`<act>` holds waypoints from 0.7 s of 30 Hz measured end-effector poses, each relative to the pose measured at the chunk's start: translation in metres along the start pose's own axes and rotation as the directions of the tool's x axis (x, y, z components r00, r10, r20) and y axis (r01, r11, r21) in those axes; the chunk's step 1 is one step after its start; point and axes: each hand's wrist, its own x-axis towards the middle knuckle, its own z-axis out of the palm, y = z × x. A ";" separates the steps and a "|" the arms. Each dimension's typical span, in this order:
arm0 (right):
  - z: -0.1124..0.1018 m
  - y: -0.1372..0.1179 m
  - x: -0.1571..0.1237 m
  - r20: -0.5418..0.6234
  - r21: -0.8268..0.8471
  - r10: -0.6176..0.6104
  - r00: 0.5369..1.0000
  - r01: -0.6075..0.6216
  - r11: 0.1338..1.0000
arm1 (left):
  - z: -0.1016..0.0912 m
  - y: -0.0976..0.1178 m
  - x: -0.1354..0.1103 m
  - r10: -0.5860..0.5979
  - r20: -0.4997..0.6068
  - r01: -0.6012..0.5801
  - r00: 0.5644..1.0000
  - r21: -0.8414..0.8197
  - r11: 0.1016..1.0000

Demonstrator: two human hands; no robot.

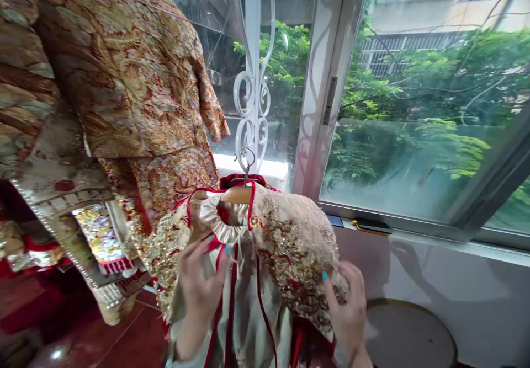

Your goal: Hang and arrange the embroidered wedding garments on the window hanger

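Observation:
A cream jacket [296, 246] with gold sequins, beads and red piping hangs on a wooden hanger [238, 195]. Inside its neck shows a gathered cream satin collar [215, 219] with thin ties, above a pale inner garment [244, 307] with dark red trim. My left hand [199, 288] is at the front below the collar, fingers bent, thumb and forefinger apart near the red edge. Over on the sleeve side, my right hand [350, 302] has the beaded jacket fabric between thumb and fingers. Both hands show teal nails; slight blur softens the fingers.
Gold brocade garments [136, 81] hang close on the left. The hanger's hook meets a white scrolled metal bar [250, 97] before the window [414, 114]. Dark flat objects [372, 226] lie on the sill. A round-topped item [409, 335] stands at lower right.

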 end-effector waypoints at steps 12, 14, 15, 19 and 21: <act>0.064 0.004 -0.050 0.294 -0.093 0.001 0.956 0.028 0.995 | -0.063 -0.093 0.010 -0.448 0.210 0.412 0.869 0.193 0.891; 0.055 0.001 -0.038 0.402 -0.019 0.031 0.915 -0.025 1.000 | -0.066 -0.072 0.035 -0.493 0.134 0.477 0.860 0.133 0.869; 0.050 -0.002 -0.036 0.450 0.004 0.041 0.892 -0.048 0.999 | -0.066 -0.057 0.047 -0.500 0.075 0.491 0.863 0.107 0.865; 0.044 -0.021 -0.051 0.596 0.089 0.020 0.803 -0.091 0.992 | -0.052 0.022 0.062 -0.428 -0.075 0.433 0.901 0.072 0.899; 0.050 -0.027 -0.065 0.636 0.142 -0.005 0.771 -0.111 0.984 | -0.037 0.054 0.041 -0.315 -0.124 0.325 0.941 0.072 0.943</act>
